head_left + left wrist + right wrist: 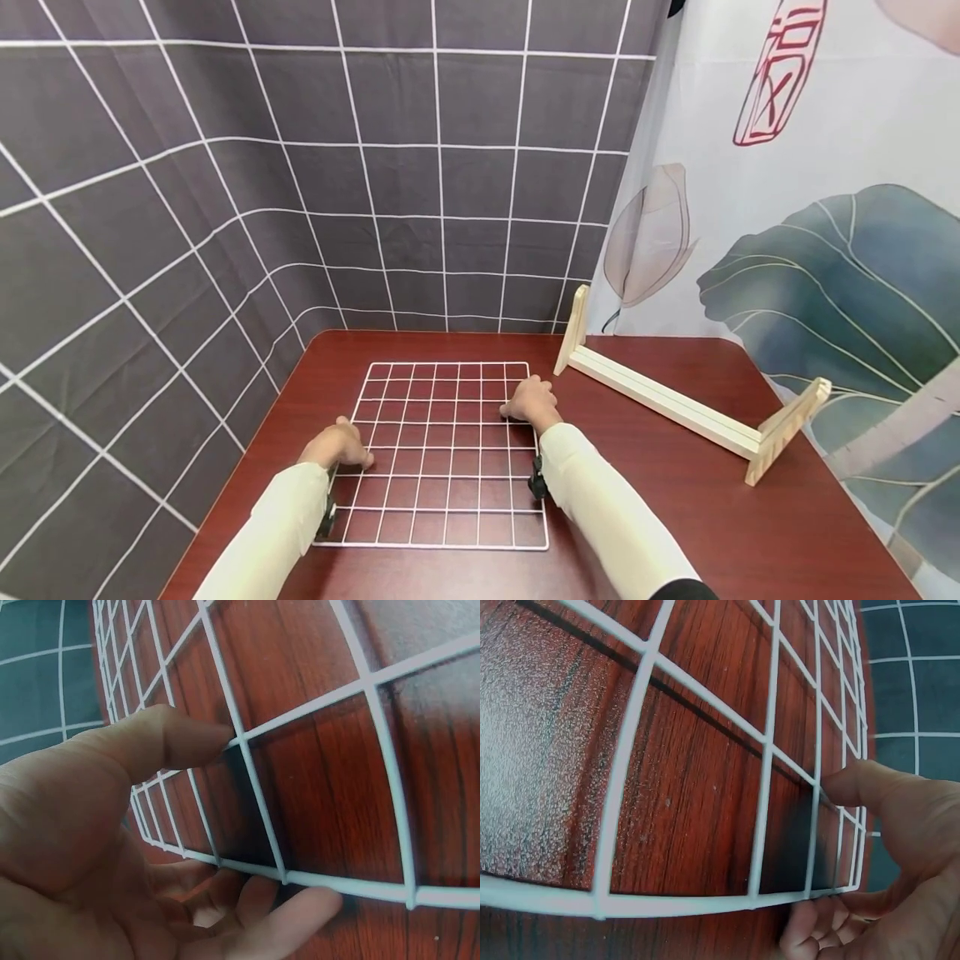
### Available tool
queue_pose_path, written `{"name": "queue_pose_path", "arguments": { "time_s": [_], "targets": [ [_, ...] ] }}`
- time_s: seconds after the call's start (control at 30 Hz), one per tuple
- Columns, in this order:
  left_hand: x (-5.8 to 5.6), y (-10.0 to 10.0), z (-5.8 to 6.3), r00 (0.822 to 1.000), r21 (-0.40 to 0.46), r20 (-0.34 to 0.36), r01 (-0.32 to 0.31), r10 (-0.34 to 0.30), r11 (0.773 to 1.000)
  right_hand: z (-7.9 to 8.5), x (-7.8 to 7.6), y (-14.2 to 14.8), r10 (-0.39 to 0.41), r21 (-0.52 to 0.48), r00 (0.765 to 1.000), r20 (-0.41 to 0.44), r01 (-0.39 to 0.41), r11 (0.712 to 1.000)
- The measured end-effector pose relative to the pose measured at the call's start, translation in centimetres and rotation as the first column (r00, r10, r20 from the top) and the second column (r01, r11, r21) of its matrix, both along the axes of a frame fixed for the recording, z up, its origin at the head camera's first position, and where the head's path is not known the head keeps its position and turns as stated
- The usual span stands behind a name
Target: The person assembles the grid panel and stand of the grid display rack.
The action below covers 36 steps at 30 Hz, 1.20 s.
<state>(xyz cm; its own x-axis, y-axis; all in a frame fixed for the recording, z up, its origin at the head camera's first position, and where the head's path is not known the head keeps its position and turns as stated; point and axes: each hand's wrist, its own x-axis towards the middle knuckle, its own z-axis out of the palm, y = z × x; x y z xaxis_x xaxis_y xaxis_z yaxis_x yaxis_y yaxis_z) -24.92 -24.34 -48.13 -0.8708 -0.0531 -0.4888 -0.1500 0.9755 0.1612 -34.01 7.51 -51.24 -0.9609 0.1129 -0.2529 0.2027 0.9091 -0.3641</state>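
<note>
Wire grid (452, 449), white and flat, lies over the red-brown table (675, 500) in the head view, with the left hand (337, 445) at its left edge and the right hand (531, 402) at its right; a pale wooden stand (666, 402) sits to its right. In the left wrist view, thumb and curled fingers clamp the grid's edge from either side. In the right wrist view, thumb and curled fingers likewise grip the opposite edge.
</note>
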Motion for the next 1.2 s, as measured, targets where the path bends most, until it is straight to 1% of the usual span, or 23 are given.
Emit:
{"name": "queue_pose_path", "arguments": {
  "time_s": [0.13,0.23,0.33,0.5,0.7,0.8,0.9,0.97,1.07,1.2],
  "targets": [
    [0.0,0.2,-0.3,1.0,-0.025,-0.016,-0.009,0.009,1.0,0.3,0.2,0.0,-0.021,-0.012,1.0,0.008,0.021,1.0],
    [-0.1,0.3,-0.3,1.0,-0.051,-0.013,-0.016,0.015,0.999,0.4,0.5,-0.1,-0.039,-0.026,0.999,-0.001,0.039,0.999],
    [-0.1,0.2,-0.3,1.0,-0.057,-0.009,-0.018,0.017,0.998,0.5,0.7,-0.2,-0.042,-0.024,0.999,-0.011,0.042,0.999],
    [0.1,0.1,-0.1,0.998,-0.022,-0.038,-0.047,0.046,0.999,1.3,1.0,0.0,-0.043,-0.011,0.999,-0.027,0.043,0.999],
    [0.0,0.3,1.2,0.993,0.021,-0.074,-0.089,0.09,0.996,2.5,0.8,0.4,-0.067,-0.035,0.996,-0.051,0.065,0.997],
    [-0.2,0.3,1.8,0.988,0.047,-0.1,-0.117,0.122,0.992,2.9,0.5,0.7,-0.078,-0.051,0.995,-0.06,0.075,0.996],
    [-0.3,0.4,2.2,0.982,0.066,-0.128,-0.131,0.138,0.989,3.0,0.4,1.0,-0.086,-0.066,0.994,-0.069,0.081,0.994],
    [-0.5,0.4,2.3,0.979,0.073,-0.147,-0.134,0.143,0.988,3.0,0.4,1.1,-0.091,-0.08,0.993,-0.075,0.085,0.993],
    [-0.7,0.4,2.2,0.973,0.083,-0.177,-0.135,0.148,0.987,3.0,0.3,1.2,-0.095,-0.101,0.99,-0.108,0.084,0.991],
    [-1.1,0.3,2.1,0.96,0.116,-0.212,-0.162,0.184,0.98,3.5,-0.2,1.3,-0.097,-0.128,0.981,-0.166,0.076,0.989]
  ]
}}
